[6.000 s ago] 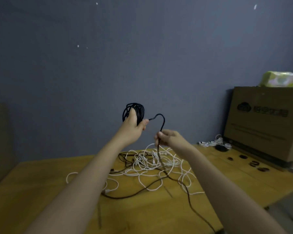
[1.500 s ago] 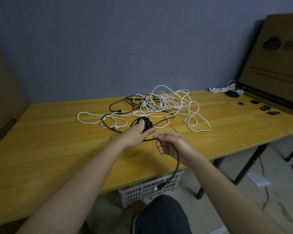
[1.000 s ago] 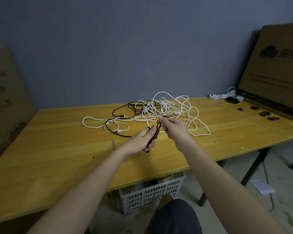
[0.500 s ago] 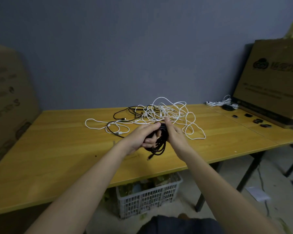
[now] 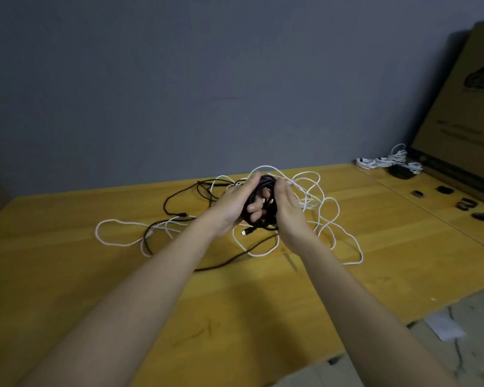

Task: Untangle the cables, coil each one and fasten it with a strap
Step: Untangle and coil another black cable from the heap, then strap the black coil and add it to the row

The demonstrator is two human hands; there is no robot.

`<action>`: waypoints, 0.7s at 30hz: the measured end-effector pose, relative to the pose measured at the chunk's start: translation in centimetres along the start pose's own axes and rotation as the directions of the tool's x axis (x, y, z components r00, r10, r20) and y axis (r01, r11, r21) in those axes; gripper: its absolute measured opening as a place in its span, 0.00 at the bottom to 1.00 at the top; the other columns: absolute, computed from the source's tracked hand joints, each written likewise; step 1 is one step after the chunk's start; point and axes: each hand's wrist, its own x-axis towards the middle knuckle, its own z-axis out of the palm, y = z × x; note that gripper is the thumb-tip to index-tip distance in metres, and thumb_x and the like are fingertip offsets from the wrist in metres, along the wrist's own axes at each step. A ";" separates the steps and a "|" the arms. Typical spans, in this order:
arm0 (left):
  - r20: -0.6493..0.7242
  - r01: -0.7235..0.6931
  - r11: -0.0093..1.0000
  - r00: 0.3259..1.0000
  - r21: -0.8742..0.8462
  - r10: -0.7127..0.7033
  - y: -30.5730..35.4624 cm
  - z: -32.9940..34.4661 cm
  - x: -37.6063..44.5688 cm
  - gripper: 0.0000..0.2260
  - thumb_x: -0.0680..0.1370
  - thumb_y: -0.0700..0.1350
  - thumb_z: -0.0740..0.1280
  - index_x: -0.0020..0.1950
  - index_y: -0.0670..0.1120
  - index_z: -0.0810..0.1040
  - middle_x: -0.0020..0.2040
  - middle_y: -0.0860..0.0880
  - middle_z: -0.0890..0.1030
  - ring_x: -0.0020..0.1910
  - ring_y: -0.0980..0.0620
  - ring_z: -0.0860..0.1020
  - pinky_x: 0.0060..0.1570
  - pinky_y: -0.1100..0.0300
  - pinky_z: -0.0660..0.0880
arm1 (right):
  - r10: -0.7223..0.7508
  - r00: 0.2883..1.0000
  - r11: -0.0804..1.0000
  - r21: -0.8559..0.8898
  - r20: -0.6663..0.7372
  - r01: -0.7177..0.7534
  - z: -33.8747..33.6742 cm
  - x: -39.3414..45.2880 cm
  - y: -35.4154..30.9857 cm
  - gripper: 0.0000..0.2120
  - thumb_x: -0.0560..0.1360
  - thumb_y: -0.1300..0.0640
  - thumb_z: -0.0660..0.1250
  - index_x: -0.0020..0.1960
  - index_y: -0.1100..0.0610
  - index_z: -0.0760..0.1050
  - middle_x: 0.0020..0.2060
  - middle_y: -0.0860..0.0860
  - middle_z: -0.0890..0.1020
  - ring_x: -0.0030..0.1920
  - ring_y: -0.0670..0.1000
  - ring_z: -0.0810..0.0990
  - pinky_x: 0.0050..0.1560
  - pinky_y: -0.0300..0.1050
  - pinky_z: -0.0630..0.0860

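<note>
Above the table (image 5: 67,275), both hands grip the black coil (image 5: 266,188).

Yellow table (image 5: 375,261); cable tangle (image 5: 313,196); straps (image 5: 465,203)

Six seconds ago we held the black coil (image 5: 264,202) high against the wall in our left hand (image 5: 236,203), while our right hand (image 5: 287,209) fed it a long free tail that ran down to the table (image 5: 67,275). Since then we have wound that tail in. Only a short end with its plug (image 5: 244,232) now sticks out below the bundle. We have brought the coil down to just above the tangle of white cables (image 5: 310,202). Half a second ago our right hand pinched the top of the coil; now both hands cup it from either side.
</note>
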 end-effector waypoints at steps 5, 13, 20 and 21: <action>-0.029 0.003 0.948 1.000 0.320 0.006 3.8 -1.1 4.1 0.24 0.82 0.58 0.52 0.42 0.40 0.75 0.28 0.51 0.75 0.35 0.52 0.80 0.46 0.60 0.72 | 0.004 0.995 0.998 -0.058 -0.098 -0.010 -0.5 4.1 -3.7 0.16 0.83 0.48 0.52 0.58 0.58 0.71 0.42 0.54 0.76 0.36 0.48 0.74 0.36 0.44 0.74; 0.074 0.254 0.924 0.955 0.284 -0.286 14.7 1.7 4.1 0.24 0.78 0.67 0.54 0.61 0.52 0.74 0.33 0.52 0.79 0.39 0.51 0.78 0.46 0.55 0.70 | 0.100 0.972 0.974 -0.177 -0.212 -0.139 -2.4 3.2 -13.8 0.13 0.83 0.49 0.53 0.52 0.53 0.73 0.39 0.45 0.76 0.38 0.45 0.75 0.45 0.44 0.70; 0.051 0.083 0.887 0.992 0.454 -0.119 18.9 6.2 1.5 0.12 0.82 0.54 0.58 0.48 0.47 0.74 0.28 0.53 0.75 0.30 0.55 0.74 0.40 0.57 0.70 | 0.067 0.934 0.971 -0.191 -0.350 -0.142 -4.0 -0.2 -19.6 0.09 0.83 0.55 0.54 0.53 0.52 0.73 0.43 0.45 0.79 0.41 0.39 0.76 0.45 0.38 0.70; 0.052 0.061 0.875 0.994 0.481 -0.098 18.9 6.6 1.5 0.12 0.82 0.53 0.58 0.49 0.46 0.73 0.28 0.53 0.74 0.30 0.55 0.74 0.38 0.59 0.70 | 0.079 0.925 0.981 -0.138 -0.371 -0.139 -4.3 -0.7 -19.8 0.10 0.83 0.55 0.54 0.54 0.54 0.74 0.44 0.46 0.79 0.42 0.40 0.77 0.46 0.39 0.72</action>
